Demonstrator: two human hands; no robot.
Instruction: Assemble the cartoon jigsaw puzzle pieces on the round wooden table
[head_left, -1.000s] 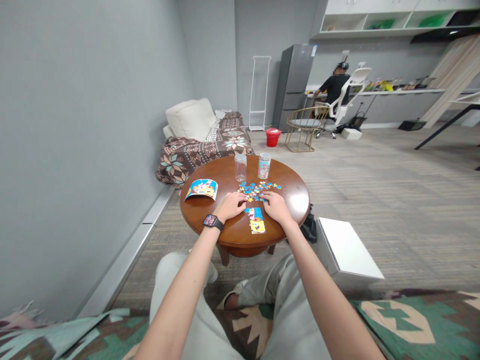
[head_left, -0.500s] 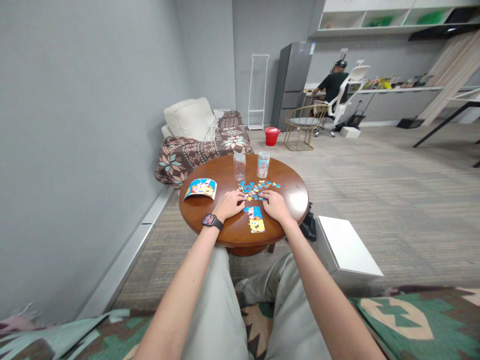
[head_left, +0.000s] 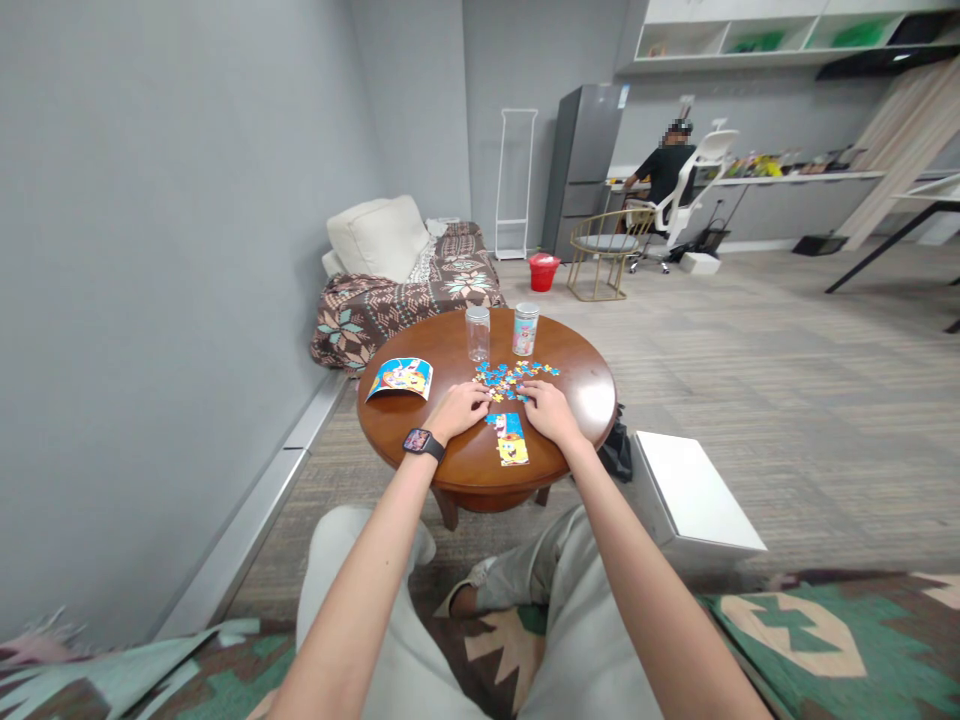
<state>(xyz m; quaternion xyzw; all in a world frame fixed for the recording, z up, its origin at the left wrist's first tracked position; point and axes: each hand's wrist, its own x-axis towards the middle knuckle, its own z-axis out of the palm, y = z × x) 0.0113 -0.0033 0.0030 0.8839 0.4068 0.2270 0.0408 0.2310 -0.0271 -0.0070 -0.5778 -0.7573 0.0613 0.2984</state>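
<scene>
My left hand (head_left: 460,410) rests on the round wooden table (head_left: 405,440), its fingers apart and reaching to the left side of a loose pile of jigsaw puzzle pieces (head_left: 499,375). From the other side, my right hand (head_left: 549,408) lies with fingers stretched out, the tips at the pile's right edge. Neither hand visibly grips a piece. Between my wrists, nearer to me, sits a joined puzzle section (head_left: 512,440) with a yellow cartoon face and blue background.
A curved picture sheet (head_left: 401,378) lies at the table's left. Behind the pieces stand a clear jar (head_left: 478,335) and a printed can (head_left: 525,330). A white box (head_left: 697,485) is on the floor at right. Farther off, a person (head_left: 667,170) sits at a counter.
My left leg has swung outward to the left, uncovering a table leg and a shoe. Both hands stay in nearly the same place, and the pieces look unchanged.
</scene>
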